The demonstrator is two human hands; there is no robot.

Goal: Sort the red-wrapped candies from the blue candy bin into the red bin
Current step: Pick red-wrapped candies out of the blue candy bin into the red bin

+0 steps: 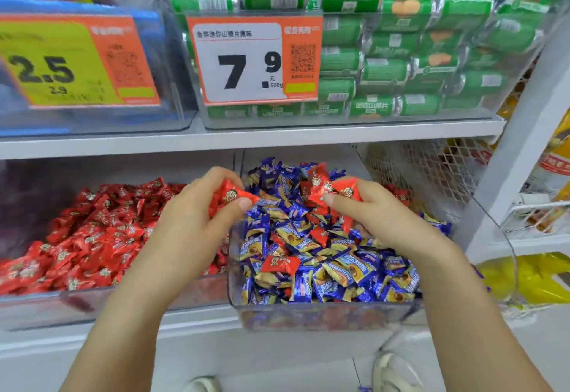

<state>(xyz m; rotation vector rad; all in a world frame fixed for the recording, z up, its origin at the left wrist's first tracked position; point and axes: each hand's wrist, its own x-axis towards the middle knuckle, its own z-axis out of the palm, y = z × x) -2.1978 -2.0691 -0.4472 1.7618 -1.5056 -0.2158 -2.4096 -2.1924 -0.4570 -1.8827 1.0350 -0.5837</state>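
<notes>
From the head camera, the left hand [197, 215] pinches a red-wrapped candy [229, 198] over the seam between the clear red candy bin [77, 305] and the clear blue candy bin [324, 314]. The right hand [376, 215] grips several red-wrapped candies [334, 189] (fingers closed) above the blue heap.

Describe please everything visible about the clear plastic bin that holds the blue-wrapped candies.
The clear plastic bin of blue-wrapped candies sits on the lower white shelf, pulled forward, right of the clear bin of red-wrapped candies. Its walls are transparent and its front corners rounded. It is heaped with blue-and-gold wrappers, with several red-wrapped candies mixed in. The left hand and right hand reach over it, each pinching red candies.
</notes>
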